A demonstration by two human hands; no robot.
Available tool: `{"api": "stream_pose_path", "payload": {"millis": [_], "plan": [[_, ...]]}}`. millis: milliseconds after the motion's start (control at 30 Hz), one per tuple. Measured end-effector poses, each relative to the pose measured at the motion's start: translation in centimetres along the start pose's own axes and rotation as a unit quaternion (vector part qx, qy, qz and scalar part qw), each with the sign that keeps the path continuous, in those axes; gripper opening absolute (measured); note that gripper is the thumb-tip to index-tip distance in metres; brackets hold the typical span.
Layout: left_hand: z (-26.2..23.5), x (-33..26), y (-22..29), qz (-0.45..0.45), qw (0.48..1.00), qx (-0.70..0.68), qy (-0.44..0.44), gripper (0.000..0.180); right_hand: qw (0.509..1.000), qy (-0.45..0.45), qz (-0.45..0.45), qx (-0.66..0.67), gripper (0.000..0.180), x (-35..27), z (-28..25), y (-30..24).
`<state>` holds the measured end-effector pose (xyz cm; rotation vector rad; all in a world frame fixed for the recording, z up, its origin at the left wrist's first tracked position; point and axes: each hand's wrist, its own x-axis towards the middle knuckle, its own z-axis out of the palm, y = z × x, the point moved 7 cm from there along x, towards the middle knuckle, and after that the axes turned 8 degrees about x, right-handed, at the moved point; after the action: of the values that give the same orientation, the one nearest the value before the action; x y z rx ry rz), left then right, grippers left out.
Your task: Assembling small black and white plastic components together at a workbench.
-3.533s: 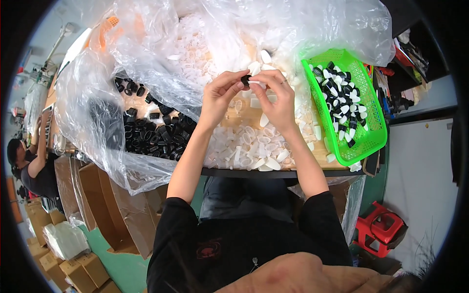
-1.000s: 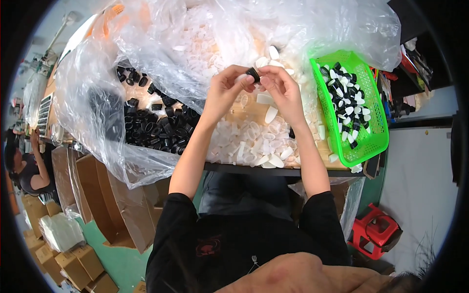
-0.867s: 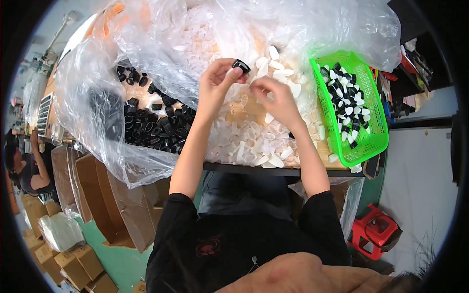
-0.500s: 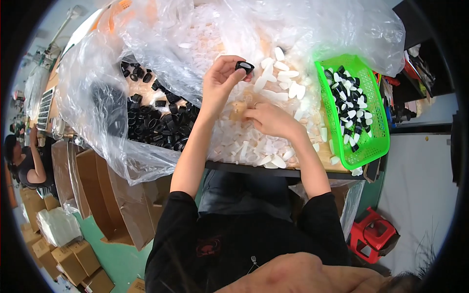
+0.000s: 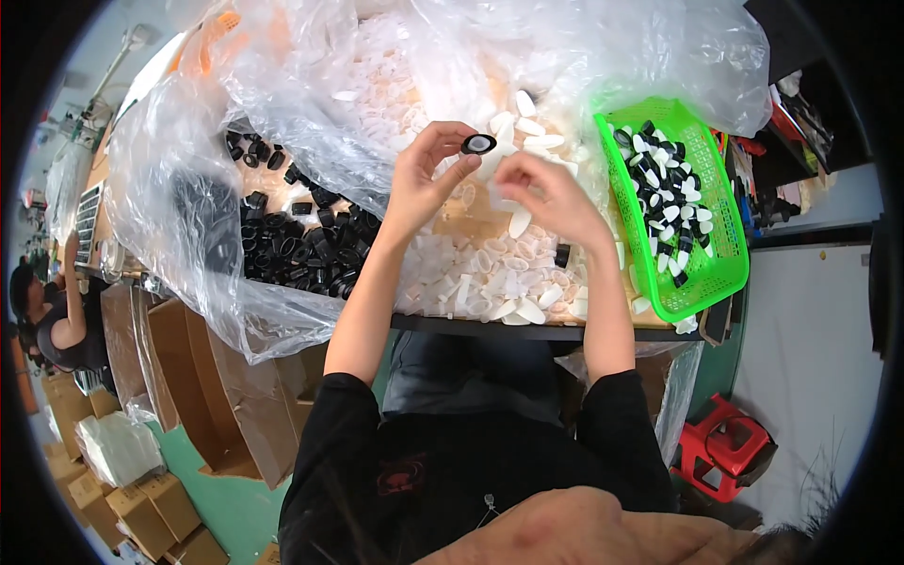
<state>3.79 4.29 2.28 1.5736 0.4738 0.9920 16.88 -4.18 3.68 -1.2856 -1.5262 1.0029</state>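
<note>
My left hand (image 5: pixel 435 172) pinches a black oval ring (image 5: pixel 479 144) between thumb and fingers, its pale centre facing up. Close beside it on the right, my right hand (image 5: pixel 556 196) has its fingers drawn together. Something whitish and translucent shows at those fingertips, too blurred to name. Beneath both hands spreads a pile of small translucent oval rings (image 5: pixel 508 259). White oblong pieces (image 5: pixel 541 141) lie scattered just beyond the right hand. To the left, a heap of black rings (image 5: pixel 306 247) rests on plastic sheeting.
A green basket (image 5: pixel 667 303) on the right holds several black-and-white pieces. Clear plastic sheeting (image 5: pixel 155 179) drapes over the table's left and far sides. Cardboard boxes (image 5: pixel 202 386) stand below on the left, a red stool (image 5: pixel 720 447) on the right. Another person (image 5: pixel 66 320) is at far left.
My right hand has risen from the translucent pile to beside my left hand. In the left hand, the black ring has turned so its oval face shows more.
</note>
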Motion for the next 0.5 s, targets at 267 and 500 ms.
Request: {"api": "stream_pose_path", "payload": {"millis": [267,500], "plan": [[1.4,-0.1,0.7,0.027,0.989,0.132,-0.059,0.028,0.967,0.198,-0.155,0.042,0.009,-0.7,-2.6,-2.3],[0.9,-0.1,0.4,0.038,0.988,0.147,-0.035,0.028,0.955,0.197,-0.184,-0.122,0.01,-0.9,-1.8,-3.6]]}}
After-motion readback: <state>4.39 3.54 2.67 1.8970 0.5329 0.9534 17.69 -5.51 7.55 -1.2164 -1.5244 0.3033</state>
